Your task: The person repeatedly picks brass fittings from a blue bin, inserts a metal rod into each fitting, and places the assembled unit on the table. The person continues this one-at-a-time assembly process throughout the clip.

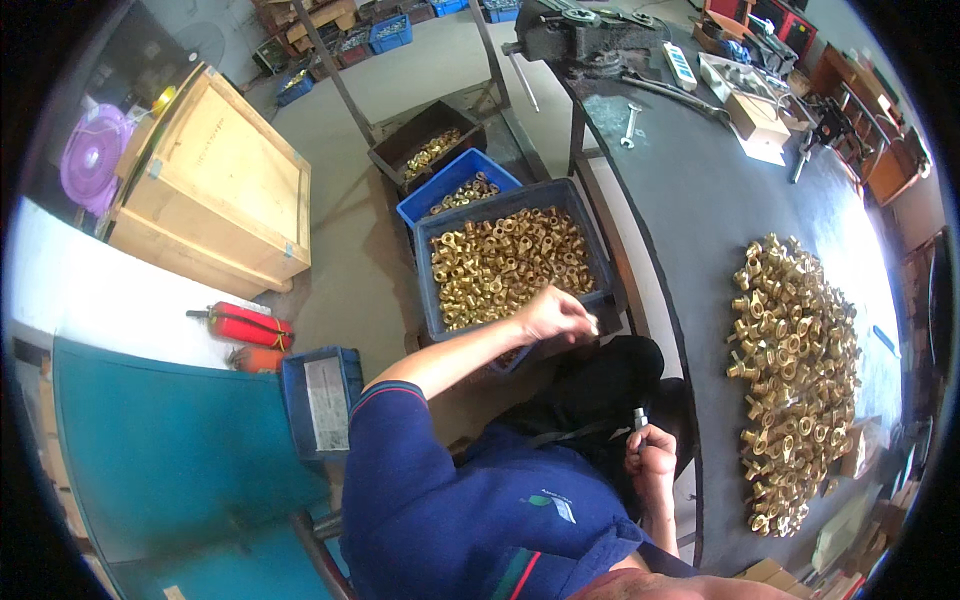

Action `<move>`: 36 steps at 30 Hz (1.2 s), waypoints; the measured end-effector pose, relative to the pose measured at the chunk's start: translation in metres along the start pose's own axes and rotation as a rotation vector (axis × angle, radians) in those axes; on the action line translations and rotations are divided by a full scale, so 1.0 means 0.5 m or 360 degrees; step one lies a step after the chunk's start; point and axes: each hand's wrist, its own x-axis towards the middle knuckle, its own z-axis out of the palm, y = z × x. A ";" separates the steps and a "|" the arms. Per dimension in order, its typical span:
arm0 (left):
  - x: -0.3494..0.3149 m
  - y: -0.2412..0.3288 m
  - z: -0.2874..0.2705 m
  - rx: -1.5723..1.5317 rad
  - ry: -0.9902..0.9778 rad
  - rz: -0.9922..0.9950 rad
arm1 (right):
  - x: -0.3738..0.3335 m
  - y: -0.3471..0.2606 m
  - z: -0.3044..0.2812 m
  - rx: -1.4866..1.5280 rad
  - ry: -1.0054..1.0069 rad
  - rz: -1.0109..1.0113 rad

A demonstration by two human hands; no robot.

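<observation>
Your right hand grips a small grey tool near the worktop; your left hand, fingers apparently pinched on a small part, hovers over the grey crate of brass fittings.

We have a crate of brass fittings on the floor left of the workbench, with two more bins behind it. On the bench a heap of fittings lies right; a vise sits at its far end.
</observation>
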 end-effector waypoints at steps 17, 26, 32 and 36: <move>-0.025 -0.028 0.236 -0.0264 -0.0570 -0.0044 | -0.002 0.028 -0.020 -0.0981 0.0091 -0.0652; -0.009 0.009 0.249 -0.0008 -0.0458 -0.0039 | 0.011 0.015 -0.008 -0.0833 0.0108 -0.0791; 0.017 0.026 0.262 -0.0152 -0.0630 -0.0115 | -0.026 -0.027 -0.027 0.1330 -0.0423 0.0099; 0.078 0.049 0.261 -0.0189 -0.0361 0.0074 | -0.053 -0.024 -0.063 0.1190 -0.0365 0.0109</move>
